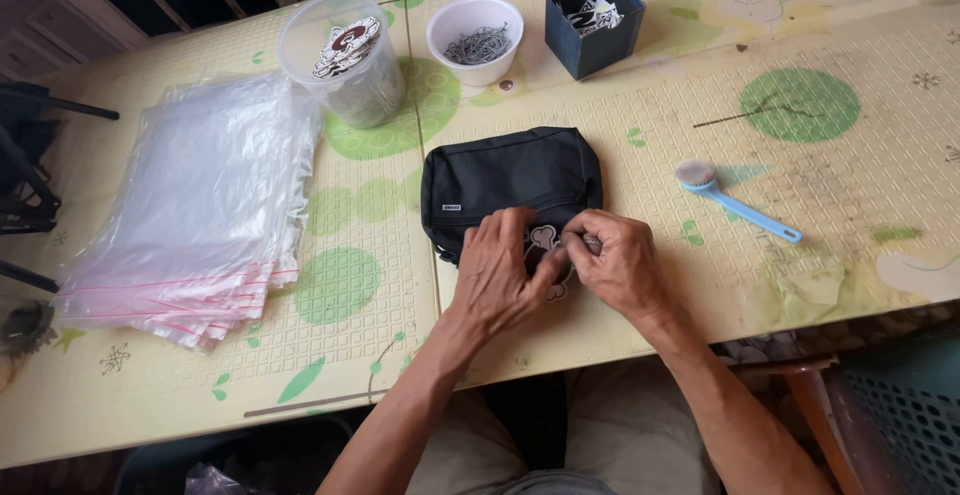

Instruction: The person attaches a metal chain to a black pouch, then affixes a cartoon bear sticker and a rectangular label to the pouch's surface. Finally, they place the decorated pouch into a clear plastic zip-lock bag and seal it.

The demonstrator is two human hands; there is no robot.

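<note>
A black bag lies flat on the yellow table, right at the near edge, so the person can reach it without stretching. Both hands sit on the front of the bag, close together and touching.

The left hand lies mostly flat, fingers spread a little. It presses down on the bag, and that looks like a way to keep the bag from sliding. It does not seem to grip anything, though its fingertips rest by a small white charm with dark lines that peeks out between the hands.

The right hand is curled, with its fingers pinched together at the charm. What exactly sits in the pinch is too small to tell; it may be the charm's ring or the bag's zip pull.

Other things wait within arm's reach behind the bag. A clear tub holds more charms of the same kind. A white bowl holds little metal rings or chains. A dark blue box holds small cards. A pile of clear plastic bags lies flat on the left. A blue brush lies alone on the right.
</note>
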